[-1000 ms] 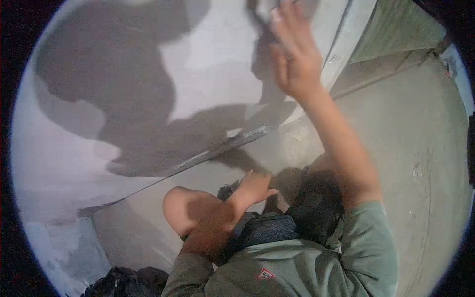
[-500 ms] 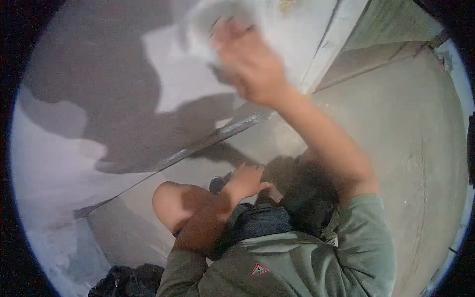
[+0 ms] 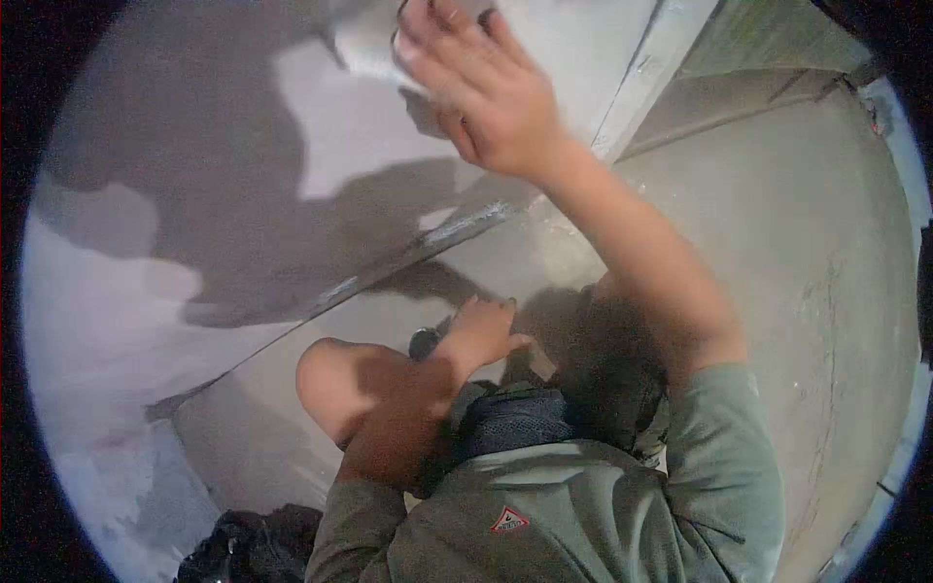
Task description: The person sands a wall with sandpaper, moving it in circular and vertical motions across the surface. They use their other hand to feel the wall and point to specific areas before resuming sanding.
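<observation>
Head view: right hand (image 3: 491,92) rubbing a pale pad (image 3: 364,44) on the wall (image 3: 194,194)
Fingers lie spread over the pad, pinning it high on the wall; left hand (image 3: 481,330) rests slack and empty beside the bent knee (image 3: 330,379). Mid-stroke, I judge; another pass calls for flat, even pressure

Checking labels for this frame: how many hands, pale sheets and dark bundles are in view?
Hands: 2, the right hand spread flat on the sheet and the left hand low, holding nothing
Pale sheet: 1, cloth or paper, can't tell which
Dark bundle: 1
Total: 4
</observation>
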A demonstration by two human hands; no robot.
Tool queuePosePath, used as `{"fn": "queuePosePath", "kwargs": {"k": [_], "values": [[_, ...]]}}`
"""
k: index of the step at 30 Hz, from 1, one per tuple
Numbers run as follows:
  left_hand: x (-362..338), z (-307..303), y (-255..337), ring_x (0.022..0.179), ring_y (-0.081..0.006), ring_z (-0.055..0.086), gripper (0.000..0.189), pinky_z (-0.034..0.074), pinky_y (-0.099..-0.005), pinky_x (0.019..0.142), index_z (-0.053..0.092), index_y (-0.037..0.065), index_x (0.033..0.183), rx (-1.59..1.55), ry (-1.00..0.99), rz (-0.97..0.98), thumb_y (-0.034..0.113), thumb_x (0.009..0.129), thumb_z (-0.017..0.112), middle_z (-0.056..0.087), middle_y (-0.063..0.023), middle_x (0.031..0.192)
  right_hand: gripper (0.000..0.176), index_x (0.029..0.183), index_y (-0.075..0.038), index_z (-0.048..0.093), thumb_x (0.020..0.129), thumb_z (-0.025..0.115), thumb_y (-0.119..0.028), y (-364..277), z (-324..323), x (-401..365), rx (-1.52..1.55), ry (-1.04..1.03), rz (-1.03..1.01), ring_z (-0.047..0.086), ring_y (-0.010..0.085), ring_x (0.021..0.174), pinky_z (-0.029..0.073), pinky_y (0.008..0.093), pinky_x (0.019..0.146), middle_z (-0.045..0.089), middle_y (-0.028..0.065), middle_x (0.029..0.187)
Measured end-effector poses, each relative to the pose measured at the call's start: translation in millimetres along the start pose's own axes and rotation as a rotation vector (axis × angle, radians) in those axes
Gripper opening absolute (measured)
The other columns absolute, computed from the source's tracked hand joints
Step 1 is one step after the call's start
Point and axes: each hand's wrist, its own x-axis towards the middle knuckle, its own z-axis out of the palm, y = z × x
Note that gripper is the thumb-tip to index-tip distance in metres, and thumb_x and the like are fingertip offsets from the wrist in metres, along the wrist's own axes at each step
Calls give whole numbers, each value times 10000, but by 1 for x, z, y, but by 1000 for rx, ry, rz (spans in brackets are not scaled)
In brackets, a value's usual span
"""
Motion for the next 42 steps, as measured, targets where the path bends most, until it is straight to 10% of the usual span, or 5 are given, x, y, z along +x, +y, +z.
{"fn": "queuePosePath", "kwargs": {"k": [28, 29, 31, 33, 42], "values": [[4, 6, -5, 1149, -422, 599, 644, 387, -517, 1091, 561, -25, 1250, -54, -40, -17, 526, 921, 604, 646, -261, 1171, 572, 1359, -131, 597, 794, 677, -144, 19, 8, -10, 109, 100, 84, 584, 322, 1245, 445, 477, 1079, 619, 135, 1327], [3, 7, -4, 1149, -422, 599, 644, 387, -517, 1091, 561, -25, 1250, -60, -40, -17, 526, 921, 604, 646, -261, 1171, 424, 1378, 63, 518, 983, 499, -89, 21, -6, 12, 87, 207, 39, 434, 483, 1369, 362, 474, 1133, 422, 318, 1487], [1, 7, -2, 1139, -423, 604, 647, 389, -514, 1087, 559, -32, 1246, -60, 8, 10, 523, 918, 609, 643, -266, 1173, 435, 1388, 49, 516, 976, 512, -89, 30, -2, 4, 67, 225, 2, 458, 484, 1350, 388, 509, 1107, 421, 330, 1480], [-1, 5, -1, 1147, -425, 599, 651, 387, -511, 1089, 558, -34, 1251, -44, -5, -1, 524, 920, 606, 640, -269, 1181, 534, 1335, -126, 614, 806, 686, -141, 4, 7, -23, 161, 33, 153, 570, 326, 1270, 450, 478, 1073, 614, 128, 1348], [4, 14, -5, 1193, -435, 567, 674, 376, -502, 1104, 552, -47, 1272, -65, 10, 11, 532, 928, 593, 621, -268, 1235, 519, 1329, -106, 598, 822, 683, -172, 16, -1, -13, 101, 97, 130, 549, 309, 1291, 431, 425, 1098, 584, 121, 1389]]}}
